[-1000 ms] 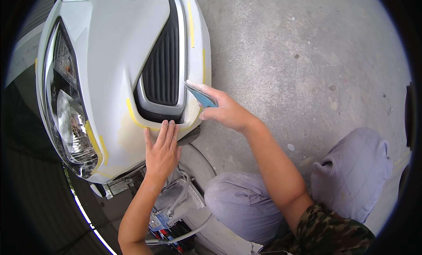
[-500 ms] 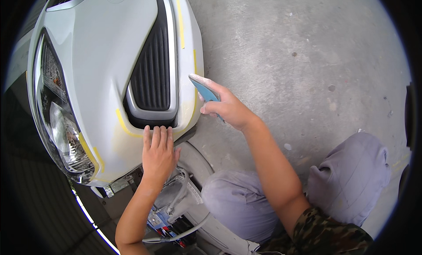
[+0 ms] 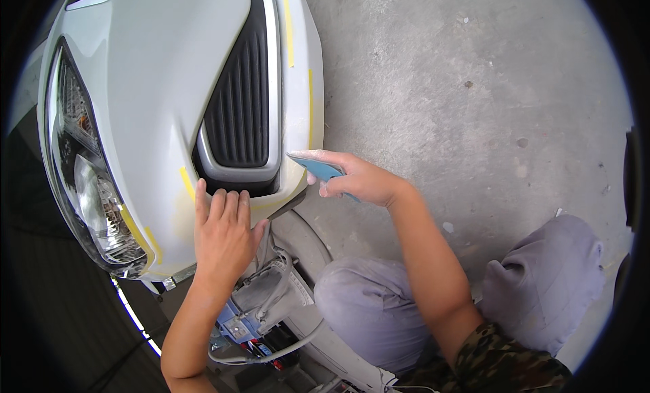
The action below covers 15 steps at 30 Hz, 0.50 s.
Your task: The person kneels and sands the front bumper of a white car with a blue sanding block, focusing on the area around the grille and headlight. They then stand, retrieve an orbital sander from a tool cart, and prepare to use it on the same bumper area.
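A white car bumper [image 3: 145, 122] with strips of yellow tape [image 3: 311, 107] along its edges fills the left half. My left hand [image 3: 227, 234] lies palm down on it, below the black ribbed insert [image 3: 240, 105]. Its index finger is stretched out apart, while the other fingertips reach over the rim of the opening. With my right hand [image 3: 359, 180] I grip a thin blue sanding pad [image 3: 321, 171], its front end against the bumper's outer edge. White dust coats those fingers.
A headlight [image 3: 101, 197] sits at the far left of the bumper. Below my left hand stand a grey-and-blue machine [image 3: 240, 315] and a pale hose [image 3: 291, 352]. My bent knees [image 3: 365, 305] are at the lower right, over the grey concrete floor [image 3: 474, 122].
My right hand has moved down along the bumper's edge with the sanding pad, which now lies flatter. My left hand has shifted left, and its index finger has spread away from the others.
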Tool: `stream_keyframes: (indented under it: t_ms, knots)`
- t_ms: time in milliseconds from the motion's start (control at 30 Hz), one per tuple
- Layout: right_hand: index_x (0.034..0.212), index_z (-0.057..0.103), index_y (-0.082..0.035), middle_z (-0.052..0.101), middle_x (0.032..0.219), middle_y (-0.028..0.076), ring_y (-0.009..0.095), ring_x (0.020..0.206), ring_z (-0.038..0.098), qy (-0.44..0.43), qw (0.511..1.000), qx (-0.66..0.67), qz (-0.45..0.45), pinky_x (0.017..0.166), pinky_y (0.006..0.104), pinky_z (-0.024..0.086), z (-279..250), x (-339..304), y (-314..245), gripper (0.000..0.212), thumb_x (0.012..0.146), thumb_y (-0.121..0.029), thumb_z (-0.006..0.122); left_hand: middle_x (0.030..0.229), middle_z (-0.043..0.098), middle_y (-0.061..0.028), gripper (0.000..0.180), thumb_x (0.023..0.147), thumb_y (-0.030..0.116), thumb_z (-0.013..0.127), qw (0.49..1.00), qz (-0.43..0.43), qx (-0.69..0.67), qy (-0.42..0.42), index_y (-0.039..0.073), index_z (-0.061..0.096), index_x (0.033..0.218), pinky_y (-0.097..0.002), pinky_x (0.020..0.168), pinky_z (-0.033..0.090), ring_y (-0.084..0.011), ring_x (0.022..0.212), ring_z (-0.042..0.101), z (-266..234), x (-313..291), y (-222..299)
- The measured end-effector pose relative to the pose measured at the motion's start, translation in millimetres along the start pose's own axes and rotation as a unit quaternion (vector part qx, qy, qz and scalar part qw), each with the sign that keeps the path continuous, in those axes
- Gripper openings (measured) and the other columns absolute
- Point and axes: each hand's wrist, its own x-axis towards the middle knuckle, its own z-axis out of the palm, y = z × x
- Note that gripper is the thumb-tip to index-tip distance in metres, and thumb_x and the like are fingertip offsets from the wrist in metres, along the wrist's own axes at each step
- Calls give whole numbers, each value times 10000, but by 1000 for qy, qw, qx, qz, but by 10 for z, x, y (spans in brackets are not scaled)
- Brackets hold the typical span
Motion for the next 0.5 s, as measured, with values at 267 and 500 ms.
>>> stream_keyframes:
  t_ms: [267,500]
  knots:
    - [1601,491,-92,551,1575,196,330,1470,507,-55,975,-157,-145,1237,385,374,422,306,420,745,875,4,625,1137,667,-50,461,835,259,826,999,5,-32,-8,57,722,1236,-698,1297,146,-247,1190,594,-209,56,-135]
    - [1587,533,-122,684,1349,69,156,1118,626,-43,993,-96,-56,1075,325,500,343,296,383,701,905,15,617,1178,659,-68,526,872,298,782,998,55,7,-44,22,695,1312,-710,1295,139,-253,1196,589,177,60,105]
